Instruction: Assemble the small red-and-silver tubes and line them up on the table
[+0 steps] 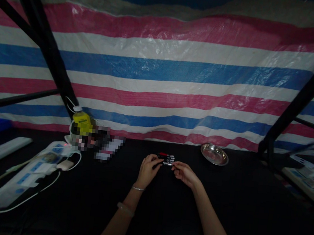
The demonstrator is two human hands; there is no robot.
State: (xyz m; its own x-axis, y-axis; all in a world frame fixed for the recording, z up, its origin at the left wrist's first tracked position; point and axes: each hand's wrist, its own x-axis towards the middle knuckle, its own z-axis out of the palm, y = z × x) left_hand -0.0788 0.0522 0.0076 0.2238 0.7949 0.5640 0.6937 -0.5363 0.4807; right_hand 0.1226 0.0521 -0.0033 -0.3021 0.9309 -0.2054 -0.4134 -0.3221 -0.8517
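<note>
Centrally, small pen-like items [166,158] touched by both hands.
Left hand [148,168] arched, fingers bent; right hand [185,173] pinched at one tip; exact grip obscured by dimness.

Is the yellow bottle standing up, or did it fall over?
Standing up. The yellow plastic bottle has its small white cap at the top, though its lower part is blurred out.

The left hand [148,168] reaches toward twelve o'clock, fingers curled downward. The right hand [184,173] angles toward eleven, fingertips pinched.
</note>
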